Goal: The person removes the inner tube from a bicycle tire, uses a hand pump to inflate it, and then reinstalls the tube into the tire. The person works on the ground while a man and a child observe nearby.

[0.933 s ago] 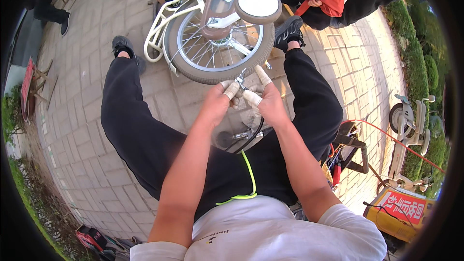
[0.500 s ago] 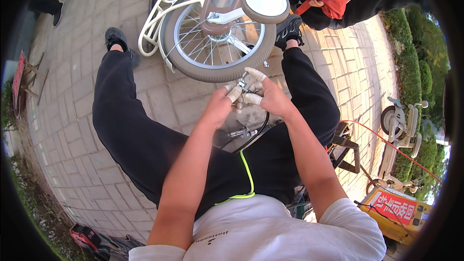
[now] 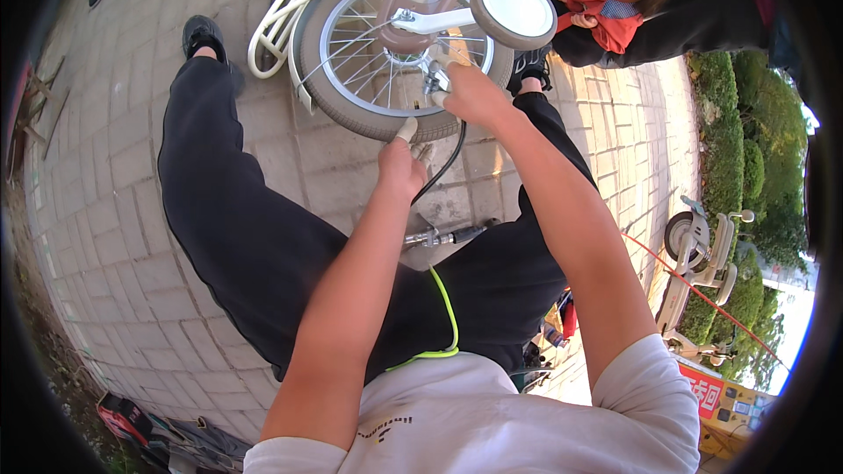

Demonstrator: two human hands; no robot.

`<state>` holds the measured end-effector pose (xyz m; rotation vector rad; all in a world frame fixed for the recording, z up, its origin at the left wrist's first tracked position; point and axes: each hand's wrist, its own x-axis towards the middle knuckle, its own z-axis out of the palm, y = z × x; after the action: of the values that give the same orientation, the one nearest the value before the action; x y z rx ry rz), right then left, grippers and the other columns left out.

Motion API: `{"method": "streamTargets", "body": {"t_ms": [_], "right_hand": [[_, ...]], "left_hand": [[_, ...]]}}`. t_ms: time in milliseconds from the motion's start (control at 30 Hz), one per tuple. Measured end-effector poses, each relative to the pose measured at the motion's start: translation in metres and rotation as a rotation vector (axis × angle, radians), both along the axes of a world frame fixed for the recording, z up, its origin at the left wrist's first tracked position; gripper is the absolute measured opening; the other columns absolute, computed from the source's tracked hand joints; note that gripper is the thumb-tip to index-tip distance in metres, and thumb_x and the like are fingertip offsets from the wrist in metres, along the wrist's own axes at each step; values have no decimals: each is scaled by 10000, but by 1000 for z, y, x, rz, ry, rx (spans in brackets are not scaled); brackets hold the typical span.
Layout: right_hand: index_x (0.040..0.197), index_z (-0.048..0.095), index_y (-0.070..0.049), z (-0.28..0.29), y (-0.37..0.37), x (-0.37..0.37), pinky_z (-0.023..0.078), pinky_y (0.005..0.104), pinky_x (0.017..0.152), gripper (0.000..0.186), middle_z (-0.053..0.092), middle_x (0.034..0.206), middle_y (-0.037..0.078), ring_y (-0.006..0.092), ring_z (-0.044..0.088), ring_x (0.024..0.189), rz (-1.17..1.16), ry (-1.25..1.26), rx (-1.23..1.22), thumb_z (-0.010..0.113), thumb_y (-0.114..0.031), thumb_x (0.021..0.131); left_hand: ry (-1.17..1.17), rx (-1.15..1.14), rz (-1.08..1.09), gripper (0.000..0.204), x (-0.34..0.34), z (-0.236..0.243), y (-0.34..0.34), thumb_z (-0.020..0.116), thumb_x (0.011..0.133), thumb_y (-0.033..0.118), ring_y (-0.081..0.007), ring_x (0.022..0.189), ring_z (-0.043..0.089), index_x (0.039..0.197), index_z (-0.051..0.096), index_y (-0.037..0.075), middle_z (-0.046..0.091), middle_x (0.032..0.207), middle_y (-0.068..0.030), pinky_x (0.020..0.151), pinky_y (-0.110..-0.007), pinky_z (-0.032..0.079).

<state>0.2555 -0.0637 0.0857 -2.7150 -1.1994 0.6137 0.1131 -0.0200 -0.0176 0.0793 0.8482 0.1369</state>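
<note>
Right hand (image 3: 472, 96) grasps a stubby silver metal fitting (image 3: 434, 79), probably rigid, best held mid-body; left hand (image 3: 402, 167), closure unclear, touches a round brown rubber tyre (image 3: 356, 119).

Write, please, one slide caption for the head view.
Right hand holding a metal fitting at a bicycle wheel, left hand by the tire.

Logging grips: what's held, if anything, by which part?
The right hand holds a silver fitting by its right side; the left hand is at the tyre, grip unclear.
</note>
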Motion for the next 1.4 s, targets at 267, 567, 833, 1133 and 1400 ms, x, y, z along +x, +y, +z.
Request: {"method": "streamTargets", "body": {"t_ms": [267, 567, 833, 1133, 1400], "right_hand": [[991, 565, 99, -29, 45, 7, 478, 437, 793, 373, 610, 929, 305, 408, 609, 904, 95, 123, -82, 597, -105, 680], [745, 635, 104, -36, 65, 10, 535, 408, 587, 222, 644, 742, 229, 337, 652, 658, 61, 240, -190, 628, -111, 689], [737, 640, 107, -12, 76, 5, 521, 349, 415, 186, 631, 662, 166, 255, 626, 516, -84, 492, -346, 633, -76, 703], [759, 609, 133, -23, 66, 12, 535, 378, 414, 167, 628, 654, 194, 280, 630, 494, 31, 481, -200, 556, -4, 681], [859, 600, 129, -21, 71, 11, 538, 389, 426, 225, 624, 626, 200, 293, 640, 514, 88, 493, -307, 532, 13, 678]], "left_hand": [[-65, -6, 311, 247, 1, -28, 23, 631, 768, 112, -193, 933, 569, 1002, 576, 55, 602, 980, -42, 885, -332, 440], [-104, -39, 332, 280, 1, -28, 27, 602, 760, 34, -184, 908, 582, 1034, 543, 30, 599, 968, -49, 844, -315, 458], [5, -70, 102, 255, -10, -12, 25, 633, 831, 101, -199, 966, 557, 1068, 561, 40, 577, 1045, -64, 878, -366, 468], [34, 119, 109, 251, -8, -18, 20, 628, 851, 74, -214, 935, 598, 1087, 569, 12, 613, 1066, -85, 824, -380, 495], [25, 128, 211, 266, -8, -22, 22, 631, 830, 11, -205, 920, 598, 1086, 574, -33, 625, 1057, -91, 792, -333, 481]]}}
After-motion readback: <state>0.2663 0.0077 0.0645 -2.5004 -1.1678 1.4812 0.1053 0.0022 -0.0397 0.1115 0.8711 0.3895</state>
